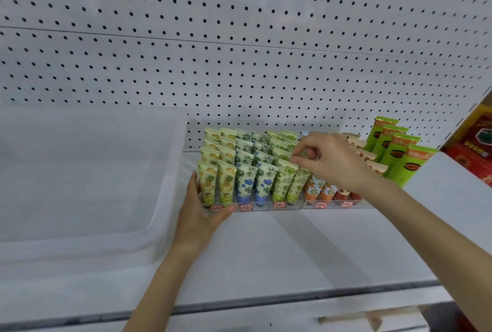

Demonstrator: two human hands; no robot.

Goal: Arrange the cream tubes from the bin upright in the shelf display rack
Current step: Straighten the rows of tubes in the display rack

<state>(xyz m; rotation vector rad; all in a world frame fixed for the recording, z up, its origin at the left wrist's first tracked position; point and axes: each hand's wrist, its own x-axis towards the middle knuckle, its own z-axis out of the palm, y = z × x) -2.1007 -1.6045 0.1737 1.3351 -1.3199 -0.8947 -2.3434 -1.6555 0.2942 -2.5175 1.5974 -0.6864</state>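
Note:
A clear display rack [269, 206] stands on the white shelf, filled with rows of upright cream tubes: yellow pineapple ones [208, 182], blue flower ones [246, 182], green ones [282, 181] and orange ones [314, 188]. My left hand [198, 212] holds the rack's front left corner, thumb along its front edge. My right hand [326, 161] reaches in from the right and pinches the top of a green tube [299, 184] in the front row of the green column. The translucent white bin [165, 188] stands to the left of the rack; its inside looks empty.
Taller green tubes [399, 153] stand in a row right of the rack. Red and yellow boxes [474, 150] fill the neighbouring bay at the far right. White pegboard [239, 52] backs the shelf. The shelf's front edge [266, 302] runs below my arms.

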